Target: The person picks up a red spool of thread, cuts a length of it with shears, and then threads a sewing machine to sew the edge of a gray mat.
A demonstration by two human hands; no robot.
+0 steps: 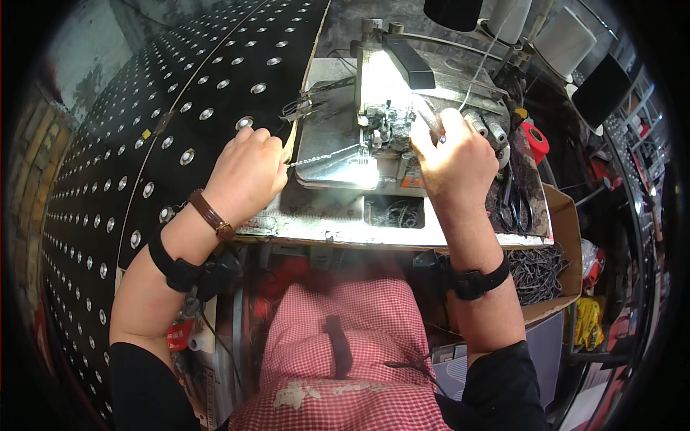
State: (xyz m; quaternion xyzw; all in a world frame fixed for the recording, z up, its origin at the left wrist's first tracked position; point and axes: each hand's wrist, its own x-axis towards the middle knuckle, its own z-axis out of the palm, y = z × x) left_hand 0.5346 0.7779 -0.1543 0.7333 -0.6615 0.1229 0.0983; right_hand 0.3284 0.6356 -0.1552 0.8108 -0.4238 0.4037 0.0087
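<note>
My left hand (248,171) pinches a twisted cord (313,158) that runs to the sewing machine (394,121). My right hand (461,158) curls beside the machine; I can't tell its grip. I'm probably guiding the cord; next needs a gentle pull.

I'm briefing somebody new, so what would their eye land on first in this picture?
Probably the harsh white light on the machine at upper centre, with the left hand and right hand on either side. Next might come the black surface with rows of shiny round metal pieces on the left, then the red-and-white checked apron at bottom centre.
</note>
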